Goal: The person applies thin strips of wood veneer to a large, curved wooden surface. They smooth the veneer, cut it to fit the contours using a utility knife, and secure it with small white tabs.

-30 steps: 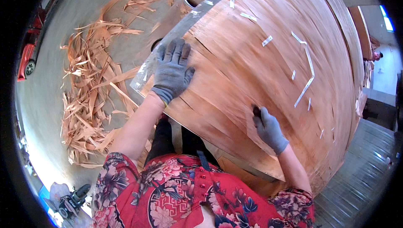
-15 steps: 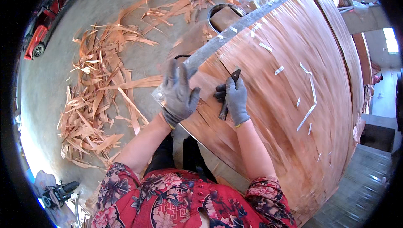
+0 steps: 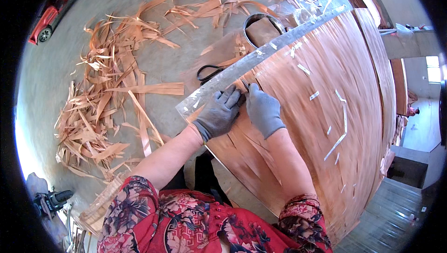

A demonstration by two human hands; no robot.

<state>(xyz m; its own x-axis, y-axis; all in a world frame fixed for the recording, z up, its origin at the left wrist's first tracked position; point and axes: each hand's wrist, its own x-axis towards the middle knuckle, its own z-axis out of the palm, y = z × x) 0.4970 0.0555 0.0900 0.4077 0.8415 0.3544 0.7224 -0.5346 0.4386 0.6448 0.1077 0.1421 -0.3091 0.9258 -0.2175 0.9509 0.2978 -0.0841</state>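
- Head view, landmark: one grey metal strip (image 3: 279,45), running slantwise from near left to far right, spotted with white scraps.
- One broad wood sheet (image 3: 321,127), reddish brown, on the right-hand side of the metal strip; grain running away from the strip toward lower right.
- One left hand (image 3: 219,113), grey glove, palm down on the sheet by the strip's near end; fingers nearly straight, slightly bent, nothing seen in their grasp; underside hidden.
- One right hand (image 3: 264,111), grey glove, on the sheet to the right of the left hand; fingers closed around a knife.
- One knife (image 3: 245,84), dark, narrow; handle hidden by the glove. Visible tip just short of the metal strip, long axis pointing toward it; right hand holds it, left fingertips just beside.
- White tape (image 3: 345,118), a bent length, on the sheet well apart from the strip.
- One black loop (image 3: 207,72), beyond the strip, close against its edge.
- One round tub (image 3: 245,31), beyond the strip's middle, brown piece inside.
- Wood shavings (image 3: 111,90), a long tangled heap on the floor, left of the strip.
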